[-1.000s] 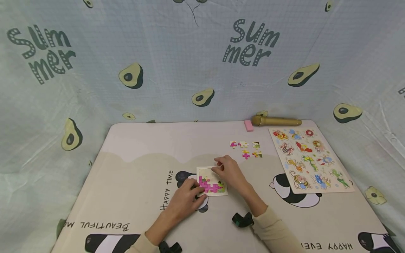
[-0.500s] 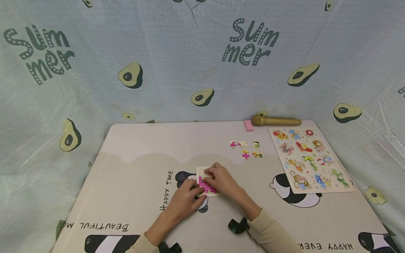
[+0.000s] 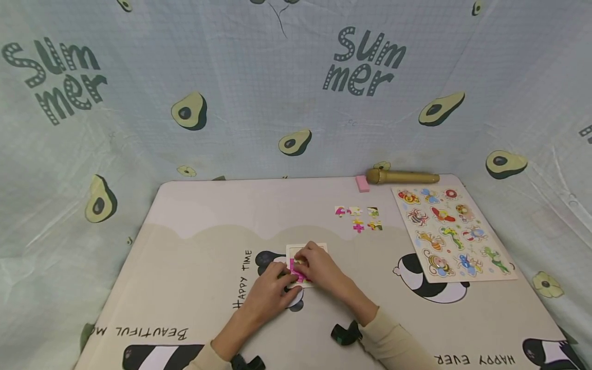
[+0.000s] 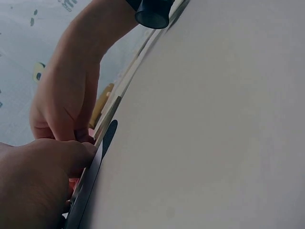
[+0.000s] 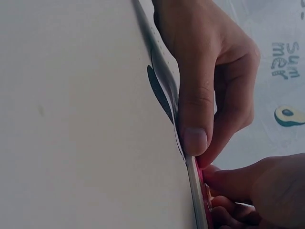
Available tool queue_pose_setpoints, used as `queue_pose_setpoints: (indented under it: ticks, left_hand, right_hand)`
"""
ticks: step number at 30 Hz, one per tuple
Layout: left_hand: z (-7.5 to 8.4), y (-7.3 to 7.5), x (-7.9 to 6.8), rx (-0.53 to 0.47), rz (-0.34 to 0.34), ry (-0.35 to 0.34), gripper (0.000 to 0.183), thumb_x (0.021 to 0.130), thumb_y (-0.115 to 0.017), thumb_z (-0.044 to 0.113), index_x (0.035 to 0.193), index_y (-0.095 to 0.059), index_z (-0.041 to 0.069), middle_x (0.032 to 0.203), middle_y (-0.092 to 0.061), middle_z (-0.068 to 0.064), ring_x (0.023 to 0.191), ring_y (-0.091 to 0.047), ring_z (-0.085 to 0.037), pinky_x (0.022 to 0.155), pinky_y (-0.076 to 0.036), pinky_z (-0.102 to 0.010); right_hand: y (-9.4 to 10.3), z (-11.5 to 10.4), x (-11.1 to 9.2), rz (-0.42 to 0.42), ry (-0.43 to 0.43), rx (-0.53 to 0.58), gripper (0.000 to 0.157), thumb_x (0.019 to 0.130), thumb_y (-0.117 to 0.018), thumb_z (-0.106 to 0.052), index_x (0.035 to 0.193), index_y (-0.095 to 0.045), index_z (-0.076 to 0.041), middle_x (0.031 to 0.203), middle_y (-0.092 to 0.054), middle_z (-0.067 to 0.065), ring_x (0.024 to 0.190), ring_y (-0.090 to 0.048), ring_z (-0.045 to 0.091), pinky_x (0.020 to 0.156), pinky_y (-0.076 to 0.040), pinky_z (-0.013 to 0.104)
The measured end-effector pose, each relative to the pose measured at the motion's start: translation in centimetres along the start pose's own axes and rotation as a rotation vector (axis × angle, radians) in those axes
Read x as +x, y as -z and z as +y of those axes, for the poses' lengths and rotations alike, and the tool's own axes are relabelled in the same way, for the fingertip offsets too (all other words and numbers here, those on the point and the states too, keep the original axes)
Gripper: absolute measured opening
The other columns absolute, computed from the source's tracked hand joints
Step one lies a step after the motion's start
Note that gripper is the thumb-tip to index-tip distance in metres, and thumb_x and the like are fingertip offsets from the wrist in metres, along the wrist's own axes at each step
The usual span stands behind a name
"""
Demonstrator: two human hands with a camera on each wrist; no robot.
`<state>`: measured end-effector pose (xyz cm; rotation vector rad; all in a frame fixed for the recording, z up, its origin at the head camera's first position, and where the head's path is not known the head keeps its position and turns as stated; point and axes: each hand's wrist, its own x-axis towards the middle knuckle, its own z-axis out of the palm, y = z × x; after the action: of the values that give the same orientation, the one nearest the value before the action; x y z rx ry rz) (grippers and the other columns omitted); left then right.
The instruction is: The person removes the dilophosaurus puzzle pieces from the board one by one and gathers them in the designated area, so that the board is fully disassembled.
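A small jigsaw tray (image 3: 290, 250) with a pale rim lies on the table between both hands, its lower part filled with pink puzzle pieces (image 3: 301, 278). My left hand (image 3: 269, 287) grips its left front corner, and the thumb (image 5: 195, 140) lies against the edge in the right wrist view. Over the middle of the tray my right hand (image 3: 322, 268) has its thumb and index finger curled together, pinching what appears to be a puzzle piece. The hand itself hides most of that piece. In the left wrist view the fingers of both hands meet over the tray.
Several loose puzzle pieces (image 3: 358, 226) lie behind and right of the tray. Farther right is a large insect picture board (image 3: 444, 236). A pink block (image 3: 363, 184) and a brown microphone-shaped stick (image 3: 403, 177) sit at the table's back edge.
From beyond the tray's right rim, my right hand has come left and down over the pink pieces. The left hand stays on the tray. The loose pieces lie as before.
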<state>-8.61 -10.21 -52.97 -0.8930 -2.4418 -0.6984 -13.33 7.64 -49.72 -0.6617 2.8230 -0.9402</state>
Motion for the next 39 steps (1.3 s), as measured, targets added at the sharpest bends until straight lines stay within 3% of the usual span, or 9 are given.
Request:
queue_pose_setpoints:
  ticks: [12, 31, 39]
  left_hand:
    - [-0.2, -0.3, 0.0, 0.0, 0.036, -0.027, 0.016, 0.078, -0.084, 0.023, 0.087, -0.078, 0.012, 0.091, -0.057, 0.001, 0.088, -0.053, -0.014, 0.074, -0.05, -0.025]
    - [-0.1, -0.1, 0.0, -0.025, 0.033, -0.017, 0.015, 0.078, -0.085, 0.023, 0.085, -0.078, 0.013, 0.09, -0.056, 0.001, 0.087, -0.053, -0.014, 0.073, -0.051, -0.026]
    - [-0.2, -0.2, 0.0, -0.013, 0.026, -0.019, 0.015, 0.078, -0.085, 0.022, 0.088, -0.078, 0.012, 0.093, -0.059, -0.001, 0.089, -0.055, -0.014, 0.074, -0.052, -0.026]
  right_hand:
    - [-0.3, 0.4, 0.1, -0.017, 0.022, 0.025, 0.018, 0.092, -0.072, -0.014, 0.105, -0.06, -0.008, 0.094, -0.049, 0.002, 0.078, -0.047, 0.011, 0.071, -0.045, 0.024]
    - [1.0, 1.0, 0.5, -0.085, 0.029, 0.167, 0.01, 0.094, -0.067, -0.008, 0.103, -0.063, -0.007, 0.083, -0.063, -0.001, 0.074, -0.053, 0.007, 0.066, -0.046, 0.019]
    - [0.9, 1.4, 0.6, -0.022, -0.052, 0.203, 0.013, 0.095, -0.069, -0.017, 0.104, -0.065, -0.009, 0.082, -0.064, -0.003, 0.07, -0.052, 0.007, 0.063, -0.045, 0.017]
